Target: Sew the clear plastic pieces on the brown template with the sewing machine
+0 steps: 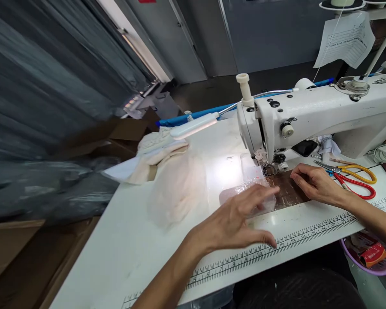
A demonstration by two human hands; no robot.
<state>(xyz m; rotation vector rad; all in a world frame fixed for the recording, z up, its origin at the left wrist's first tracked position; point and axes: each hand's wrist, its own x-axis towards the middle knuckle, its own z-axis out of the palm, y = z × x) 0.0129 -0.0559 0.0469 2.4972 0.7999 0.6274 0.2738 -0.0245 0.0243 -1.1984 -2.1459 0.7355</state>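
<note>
Under the head of a white sewing machine lies a sheer pale fabric piece, beside the needle area. My left hand reaches over the front part of this fabric, thumb spread wide from the fingers, holding nothing visible. To the right of the presser foot, my right hand is closed, fingertips pinched together above the brown plate; whatever is between them is too small to tell. Scissors with red and yellow handles lie just behind my right hand.
A heap of sheer cream fabric lies on the white table, left of the machine, with folded cloth behind it. A ruler strip runs along the front edge. A lamp extends over the table. Cardboard boxes stand at the left.
</note>
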